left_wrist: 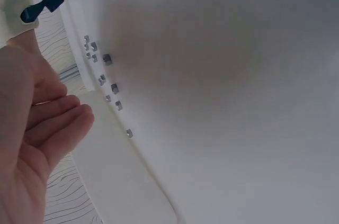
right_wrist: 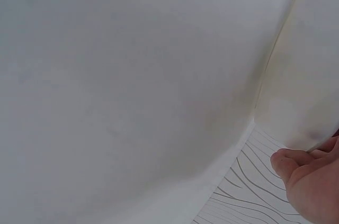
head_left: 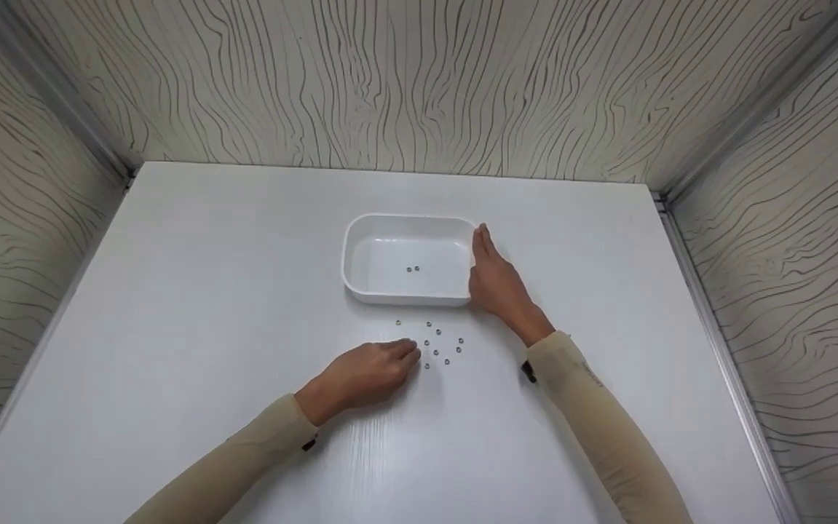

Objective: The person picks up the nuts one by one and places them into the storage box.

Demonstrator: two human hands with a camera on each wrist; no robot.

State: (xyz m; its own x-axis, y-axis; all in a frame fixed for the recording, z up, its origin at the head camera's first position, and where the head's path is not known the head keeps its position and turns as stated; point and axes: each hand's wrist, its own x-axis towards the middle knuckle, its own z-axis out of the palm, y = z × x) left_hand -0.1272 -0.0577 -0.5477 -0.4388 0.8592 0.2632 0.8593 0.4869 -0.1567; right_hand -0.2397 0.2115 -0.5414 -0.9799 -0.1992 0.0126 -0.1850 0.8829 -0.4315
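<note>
A white rectangular tray [head_left: 408, 299] stands on the table, with two small metal nuts [head_left: 413, 269] on its floor. My right hand [head_left: 499, 280] holds the tray at its right wall, its fingers along the outside and its thumb by the rim. In the right wrist view the fingertips [right_wrist: 288, 160] meet the tray's edge. Several more small silvery nuts [head_left: 436, 353] lie scattered in front of the tray. Bent fingers of my left hand [head_left: 371, 371] come close beside the leftmost of them. Its fingertips [left_wrist: 82, 112] show no nut between them in the left wrist view.
The white table [head_left: 244, 255] reaches back to a wall [head_left: 389, 87] with a wavy wood-grain pattern. Similar panels [head_left: 812, 240] flank both sides, with metal rails [head_left: 724, 356] along the table's edges.
</note>
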